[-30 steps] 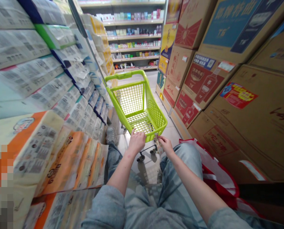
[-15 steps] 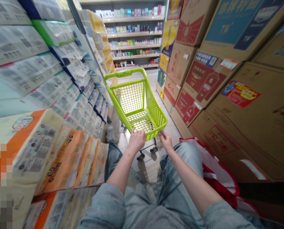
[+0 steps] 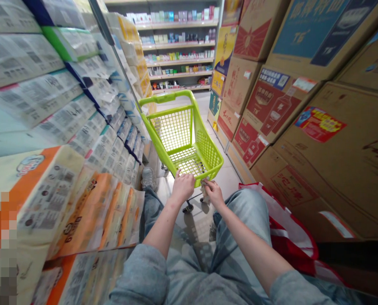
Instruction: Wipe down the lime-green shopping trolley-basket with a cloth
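Green cart (image 3: 192, 153): stands just ahead, likely light, stiff, ready to roll, best steadied by the rim
Left hand (image 3: 183, 186): curls over its near rim
Pale cloth (image 3: 204, 196): by that rim, likely soft
Right hand (image 3: 214, 192): pinches it

The lime-green shopping cart (image 3: 211, 149) blocked the middle of the aisle, though its basket lay open from above. At its near rim, the left hand (image 3: 183, 187) and right hand (image 3: 213, 193) left only a narrow gap between them. Tissue packs (image 3: 81, 212) and a slanting pole (image 3: 109, 39) crowded the left; rightward, a floor strip (image 3: 229, 167) stayed clear before stacked cartons (image 3: 276, 108).
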